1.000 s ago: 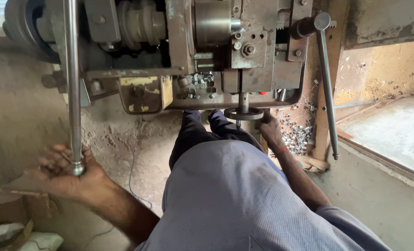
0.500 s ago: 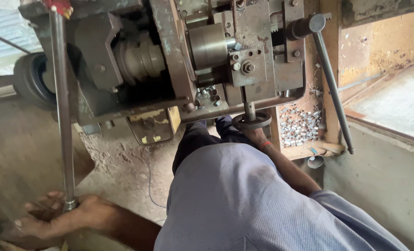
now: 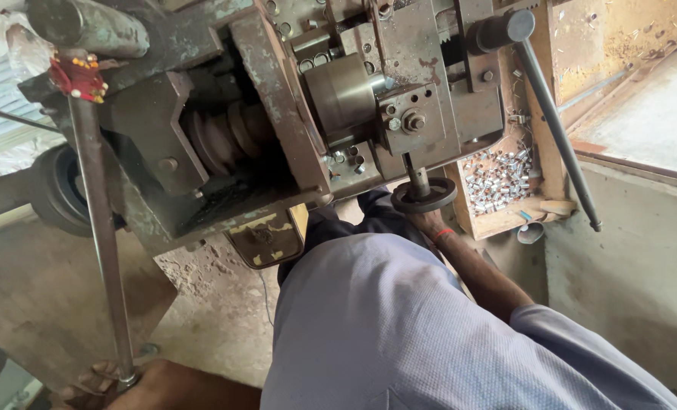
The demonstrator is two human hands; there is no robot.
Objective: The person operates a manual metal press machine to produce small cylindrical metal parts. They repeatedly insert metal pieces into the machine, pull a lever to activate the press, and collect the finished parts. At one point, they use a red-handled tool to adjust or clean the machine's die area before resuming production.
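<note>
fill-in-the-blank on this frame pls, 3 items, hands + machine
1. The left hand grips the lower end of a long vertical metal ____.
2. The right hand rests under a small round ____ below the machine.
3. The wooden tray beside the right hand holds many small ____ cylinders.

Missing words: rod; handwheel; metal
</note>
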